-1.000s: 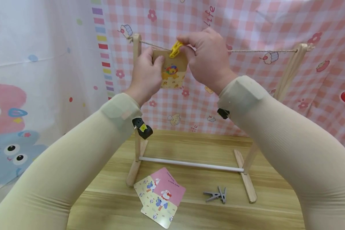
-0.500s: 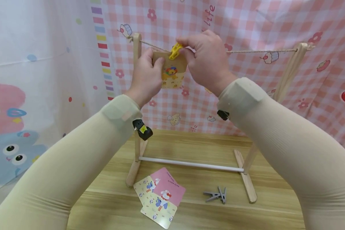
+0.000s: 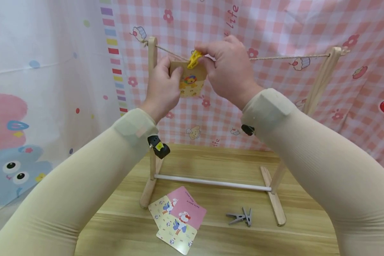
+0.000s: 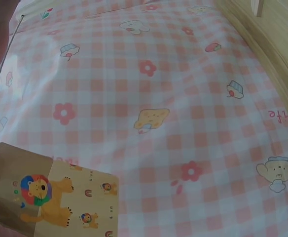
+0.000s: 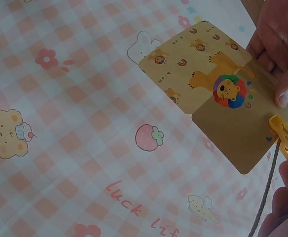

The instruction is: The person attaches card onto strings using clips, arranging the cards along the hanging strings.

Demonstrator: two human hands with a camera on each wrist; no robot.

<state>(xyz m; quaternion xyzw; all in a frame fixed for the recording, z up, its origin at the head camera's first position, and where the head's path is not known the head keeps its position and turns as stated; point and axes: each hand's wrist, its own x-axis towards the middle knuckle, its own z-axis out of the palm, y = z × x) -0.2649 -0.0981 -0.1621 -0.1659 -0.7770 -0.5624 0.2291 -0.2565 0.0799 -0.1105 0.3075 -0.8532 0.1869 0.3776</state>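
Observation:
A lion-print card (image 3: pixel 189 83) hangs upright at the rope (image 3: pixel 288 57), its top edge against it. My left hand (image 3: pixel 164 83) pinches the card's left side, thumb in front. With thumb and forefinger my right hand (image 3: pixel 232 67) pinches a yellow clothespin (image 3: pixel 195 59), whose tip sits over the card's top edge. In the right wrist view the clothespin (image 5: pixel 283 131) lies over the card's edge beside the rope (image 5: pixel 266 197), and the left thumb presses the card (image 5: pixel 228 98). Only part of the card (image 4: pixel 55 192) shows in the left wrist view.
The rope runs between two posts of a wooden stand (image 3: pixel 320 81), joined low by a white rod (image 3: pixel 211 182). On the wooden table lie overlapping rabbit-print cards (image 3: pixel 182 222) and grey clothespins (image 3: pixel 240 217). A pink checked cloth (image 3: pixel 268 21) hangs behind.
The yellow clothespin and right hand have shifted slightly down and left. The rope sags a little lower at the card. The left hand keeps its hold on the card.

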